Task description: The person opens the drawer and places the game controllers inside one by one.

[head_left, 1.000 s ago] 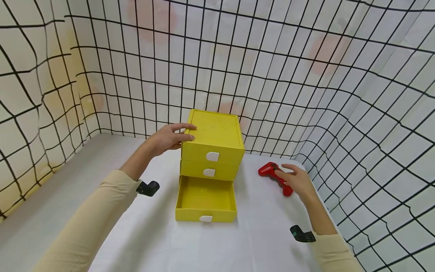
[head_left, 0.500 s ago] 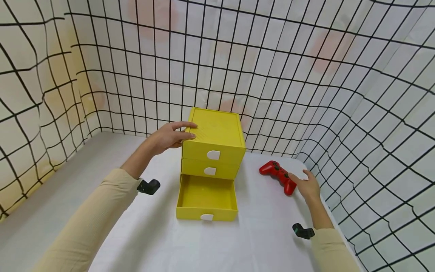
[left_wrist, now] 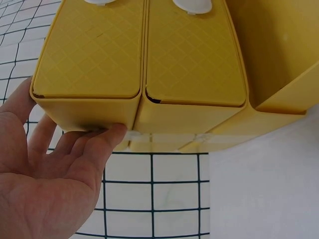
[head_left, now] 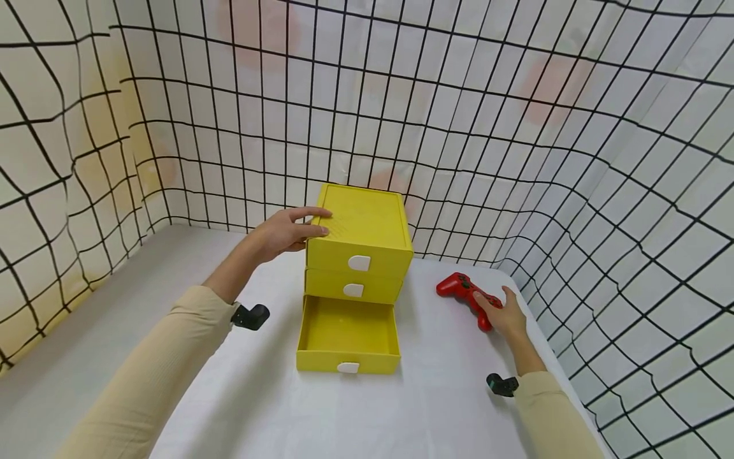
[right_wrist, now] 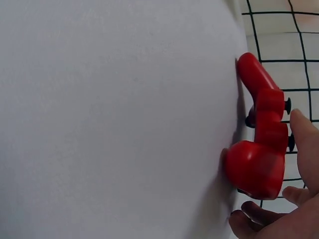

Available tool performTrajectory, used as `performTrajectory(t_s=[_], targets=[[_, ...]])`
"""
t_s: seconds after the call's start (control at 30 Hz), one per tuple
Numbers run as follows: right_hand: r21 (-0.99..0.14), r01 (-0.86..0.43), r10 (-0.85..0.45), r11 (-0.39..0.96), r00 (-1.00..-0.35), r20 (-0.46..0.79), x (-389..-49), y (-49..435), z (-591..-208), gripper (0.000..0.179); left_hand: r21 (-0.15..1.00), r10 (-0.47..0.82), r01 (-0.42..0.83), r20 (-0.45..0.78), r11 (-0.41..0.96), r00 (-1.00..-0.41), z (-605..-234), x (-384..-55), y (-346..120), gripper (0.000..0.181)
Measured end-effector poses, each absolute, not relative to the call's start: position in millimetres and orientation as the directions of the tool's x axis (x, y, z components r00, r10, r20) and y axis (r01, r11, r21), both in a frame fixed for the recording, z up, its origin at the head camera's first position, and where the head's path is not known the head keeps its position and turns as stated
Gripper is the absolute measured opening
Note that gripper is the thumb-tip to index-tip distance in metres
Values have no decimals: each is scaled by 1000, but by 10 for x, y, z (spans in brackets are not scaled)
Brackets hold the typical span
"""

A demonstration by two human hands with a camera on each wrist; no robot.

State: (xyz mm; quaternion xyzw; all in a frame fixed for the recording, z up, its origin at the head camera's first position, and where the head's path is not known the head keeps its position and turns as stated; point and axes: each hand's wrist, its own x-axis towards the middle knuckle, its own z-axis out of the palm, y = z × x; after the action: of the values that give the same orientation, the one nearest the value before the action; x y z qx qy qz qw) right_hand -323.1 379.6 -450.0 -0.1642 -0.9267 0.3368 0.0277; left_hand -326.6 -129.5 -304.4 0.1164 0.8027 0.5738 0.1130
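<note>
A yellow drawer unit [head_left: 358, 271] stands in the middle of the table, its bottom drawer [head_left: 348, 328] pulled out with nothing inside. My left hand [head_left: 280, 236] rests at the unit's top left edge: two digits lie on the top, and the other fingers touch the side wall, as the left wrist view shows. On the right lies a red game controller [head_left: 459, 287], set at a slant. My right hand [head_left: 506, 317] is over its near end, fingers spread. In the right wrist view, one finger [right_wrist: 303, 142] is by the black thumbsticks and other fingertips are near the rounded grip.
Black wire grid panels [head_left: 367, 115] with white sheeting behind them surround the table [head_left: 424, 395] at the back and sides. The right panel stands close to my right hand. White tabs [head_left: 348, 368] mark the drawer fronts.
My right hand drew back right from the controller, then came in over its near end again. The controller lies about where it was. My left hand and the drawer unit stay put.
</note>
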Motion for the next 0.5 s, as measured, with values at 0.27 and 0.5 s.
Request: performTrajectory(t_s=[0.27,0.5], targets=[[-600,303,355,740,-934,-34,-3301,3729,-4595,101,946,323,71,-37,316,-946,-3040,-3272,-1291,52],[-568,285,352,772,-936,9,-3312,3706,-4641,94,945,322,68,-41,319,-946,-3049,-3284,-1292,52]])
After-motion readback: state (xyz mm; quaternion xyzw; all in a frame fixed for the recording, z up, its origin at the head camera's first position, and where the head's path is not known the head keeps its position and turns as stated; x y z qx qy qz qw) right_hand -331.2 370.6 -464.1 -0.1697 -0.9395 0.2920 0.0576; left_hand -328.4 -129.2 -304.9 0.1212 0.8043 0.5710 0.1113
